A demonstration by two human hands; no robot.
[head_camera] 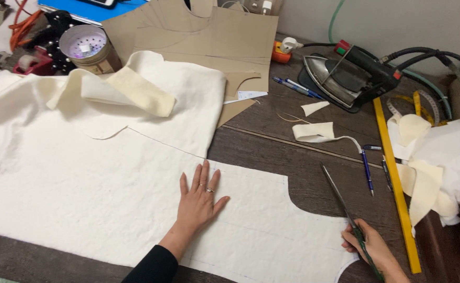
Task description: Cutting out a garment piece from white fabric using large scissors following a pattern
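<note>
A large piece of cream fabric (pixel 83 188) lies spread across a dark wooden table (pixel 272 141), with a curved cut-out along its right edge. My left hand (pixel 198 202) rests flat on the fabric, fingers spread, a ring on one finger. My right hand (pixel 369 246) at the lower right grips the handles of long scissors (pixel 340 199), whose blades point up and to the left, over the bare table beside the curved cut. A folded cream strip (pixel 130 89) lies on the fabric farther back.
Brown paper pattern pieces (pixel 219 36) lie at the back. A steam iron (pixel 340 76) with hoses sits at the back right. A yellow ruler (pixel 395 178), pens (pixel 366 170), fabric scraps (pixel 319 131) and a cream pile (pixel 434 157) occupy the right. A tin (pixel 86 47) stands back left.
</note>
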